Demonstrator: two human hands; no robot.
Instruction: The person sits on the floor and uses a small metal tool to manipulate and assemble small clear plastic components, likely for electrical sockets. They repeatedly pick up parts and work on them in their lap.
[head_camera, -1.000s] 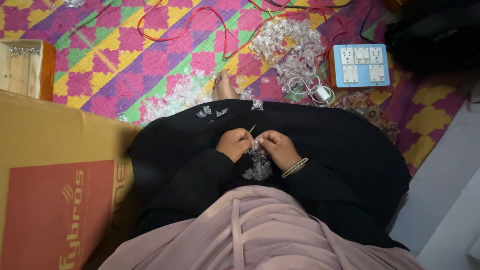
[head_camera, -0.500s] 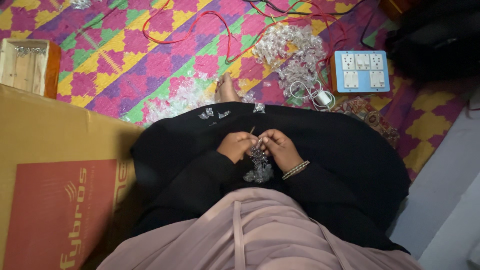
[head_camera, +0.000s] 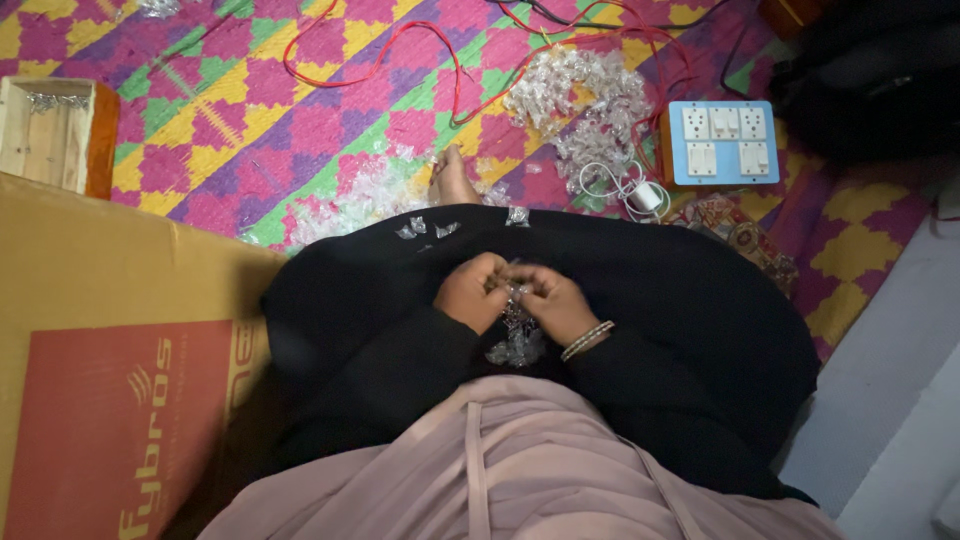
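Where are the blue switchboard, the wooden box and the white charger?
blue switchboard (head_camera: 722, 141), head view, middle of its face
wooden box (head_camera: 40, 135), head view, inner floor
white charger (head_camera: 648, 195), head view, plug body

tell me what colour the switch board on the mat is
Light blue, with white switches and sockets: the switch board on the patterned mat, clearest in the head view.

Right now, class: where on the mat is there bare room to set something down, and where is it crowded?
Bare mat lies between the wooden box and the red wire. It is crowded around the clear plastic pieces beside the switchboard, and around the scatter by the foot.
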